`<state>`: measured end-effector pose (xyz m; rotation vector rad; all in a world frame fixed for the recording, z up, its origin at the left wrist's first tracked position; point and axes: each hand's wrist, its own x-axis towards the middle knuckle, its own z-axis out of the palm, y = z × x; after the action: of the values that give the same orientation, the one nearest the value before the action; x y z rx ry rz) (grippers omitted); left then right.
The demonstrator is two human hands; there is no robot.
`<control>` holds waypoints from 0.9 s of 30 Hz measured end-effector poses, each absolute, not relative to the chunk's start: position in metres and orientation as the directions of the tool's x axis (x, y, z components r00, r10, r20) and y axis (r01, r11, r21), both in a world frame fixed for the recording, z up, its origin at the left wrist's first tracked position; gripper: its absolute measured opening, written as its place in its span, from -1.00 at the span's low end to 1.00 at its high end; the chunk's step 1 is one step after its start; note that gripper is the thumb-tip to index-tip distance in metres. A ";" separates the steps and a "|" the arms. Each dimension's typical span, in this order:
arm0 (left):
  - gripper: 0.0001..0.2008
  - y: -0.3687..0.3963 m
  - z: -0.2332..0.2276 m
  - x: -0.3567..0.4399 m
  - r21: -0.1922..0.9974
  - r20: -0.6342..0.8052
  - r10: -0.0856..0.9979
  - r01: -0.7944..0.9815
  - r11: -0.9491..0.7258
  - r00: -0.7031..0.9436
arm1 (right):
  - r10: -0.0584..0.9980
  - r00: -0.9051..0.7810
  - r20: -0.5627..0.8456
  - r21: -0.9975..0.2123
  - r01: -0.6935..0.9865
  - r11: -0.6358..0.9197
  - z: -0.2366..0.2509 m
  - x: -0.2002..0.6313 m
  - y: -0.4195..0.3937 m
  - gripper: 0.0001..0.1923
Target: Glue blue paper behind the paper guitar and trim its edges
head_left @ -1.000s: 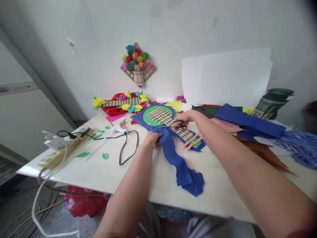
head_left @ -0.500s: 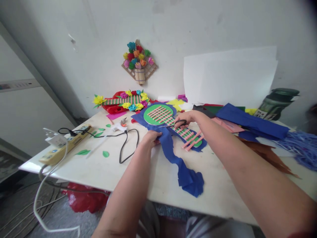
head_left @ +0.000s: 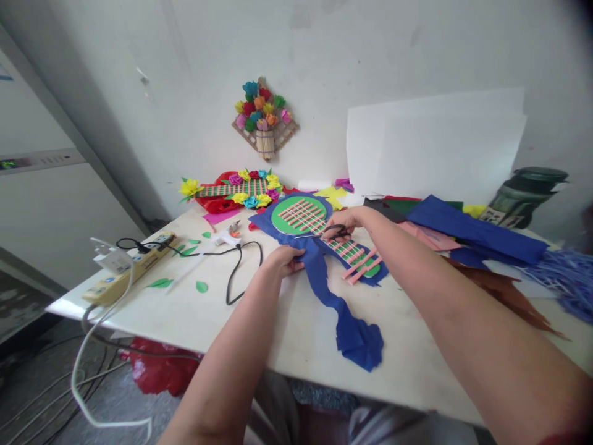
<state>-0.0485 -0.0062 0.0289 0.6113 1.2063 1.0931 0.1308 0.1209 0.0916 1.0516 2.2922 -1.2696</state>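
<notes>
My right hand (head_left: 340, 224) is closed round the black handles of a pair of scissors (head_left: 306, 235), whose blades point left at the blue crepe paper (head_left: 319, 278). Pinched in my left hand (head_left: 288, 259) is the edge of that paper, just below the blades. A long cut strip of it trails down toward the table's front edge. On top of the blue sheet lies a green guitar shape (head_left: 285, 225) with pink sticks and white strings across it. Several loose pink sticks (head_left: 356, 272) lie at its neck end.
A glue gun (head_left: 227, 238) with a black cable and a power strip (head_left: 109, 284) lie at left, near green paper leaves (head_left: 201, 287). A flower-trimmed guitar (head_left: 231, 189) rests behind. Folded blue paper (head_left: 477, 225) and a dark green bottle (head_left: 523, 194) are at right.
The whole view has shifted slightly. Both hands stay at the same spot on the blue paper, with the scissors still at its edge.
</notes>
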 end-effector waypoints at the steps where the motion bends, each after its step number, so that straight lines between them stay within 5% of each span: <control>1: -0.87 -0.006 0.028 -0.049 0.851 -0.427 0.904 -0.343 0.398 -0.012 | 0.445 -0.677 -0.586 -0.596 0.732 0.330 0.091 0.130 0.122 -0.46; 27: -0.93 -0.010 0.031 -0.056 0.840 -0.432 0.893 -0.305 0.449 0.124 | 0.447 -0.668 -0.595 -0.574 0.743 0.345 0.103 0.112 0.098 -0.51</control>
<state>-0.0564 -0.0099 0.0305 0.6586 1.1164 0.9723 0.1120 0.0983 0.1029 1.0537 2.2802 -1.2397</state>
